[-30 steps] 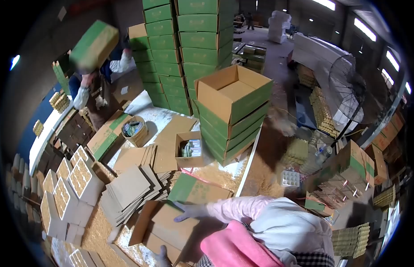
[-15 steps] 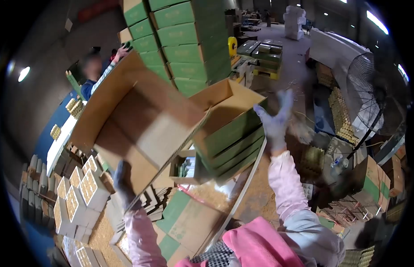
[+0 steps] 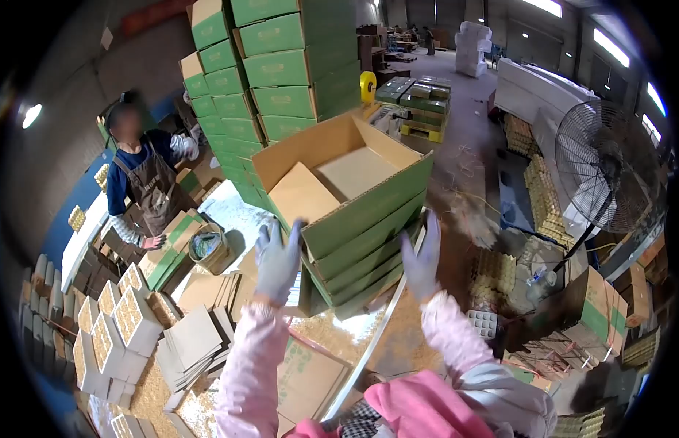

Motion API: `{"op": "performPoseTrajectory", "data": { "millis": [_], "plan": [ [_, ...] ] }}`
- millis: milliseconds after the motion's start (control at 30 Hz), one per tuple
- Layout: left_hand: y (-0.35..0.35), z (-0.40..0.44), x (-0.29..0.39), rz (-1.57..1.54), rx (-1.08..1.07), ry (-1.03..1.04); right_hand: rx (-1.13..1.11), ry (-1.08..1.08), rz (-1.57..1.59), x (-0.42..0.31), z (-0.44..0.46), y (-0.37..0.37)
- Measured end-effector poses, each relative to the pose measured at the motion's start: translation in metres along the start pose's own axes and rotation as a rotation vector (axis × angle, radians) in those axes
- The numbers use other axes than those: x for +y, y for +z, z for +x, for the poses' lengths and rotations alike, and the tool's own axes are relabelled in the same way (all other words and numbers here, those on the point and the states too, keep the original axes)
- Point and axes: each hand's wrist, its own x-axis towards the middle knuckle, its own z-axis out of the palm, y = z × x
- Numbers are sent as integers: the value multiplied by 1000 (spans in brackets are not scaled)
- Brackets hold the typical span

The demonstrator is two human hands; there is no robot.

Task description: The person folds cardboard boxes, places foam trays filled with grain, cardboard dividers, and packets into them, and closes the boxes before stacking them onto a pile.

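In front of me stands a stack of green cardboard boxes (image 3: 365, 266). The topmost box (image 3: 376, 208) is open and upright, with brown inner walls and a loose-looking flap or sheet of cardboard (image 3: 304, 196) inside. My left hand (image 3: 277, 259), in a pale glove, is beside the stack's left front corner, fingers spread. On the other side, my gloved right hand (image 3: 423, 255) is by the right face, fingers apart and pointing up. Neither hand grips anything; whether the fingertips touch the cardboard I cannot tell.
A co-worker in a brown apron (image 3: 160, 190) stands at left beside a basket (image 3: 211, 248). Taller green boxes (image 3: 281, 62) rise behind. Cardboard sheets (image 3: 190, 347) and white blocks (image 3: 139, 314) lie lower left. A large fan (image 3: 606, 164) stands right.
The tilted open box that my left hand held now sits upright on the stack. My left hand has moved right and let go; my right hand has lowered. The co-worker's hand is away from the box.
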Motion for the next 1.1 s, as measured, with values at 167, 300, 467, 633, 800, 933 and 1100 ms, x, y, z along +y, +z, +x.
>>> {"op": "performPoseTrajectory", "data": {
  "millis": [167, 300, 467, 633, 800, 933, 1100],
  "plan": [
    [-17, -250, -83, -801, -251, -639, -1052, -15, 281, -8, -204, 21],
    [-19, -514, -99, 167, -917, -773, -1466, -64, -339, -23, -318, 35],
    [-46, -602, -90, 170, -613, -706, -1524, -135, -150, -71, -385, 31],
    [-86, -639, -95, 87, -460, -688, -1401, -296, -109, -106, -374, 23],
    [-179, -636, -111, -207, -323, -1008, -1216, -468, 390, -191, -300, 43],
    [-206, -636, -169, -302, -230, -712, -1542, -386, 736, -292, -279, 73],
    [-183, -541, -190, -749, 7, -1012, -1446, 223, 581, -253, -331, 224]
  ]
}}
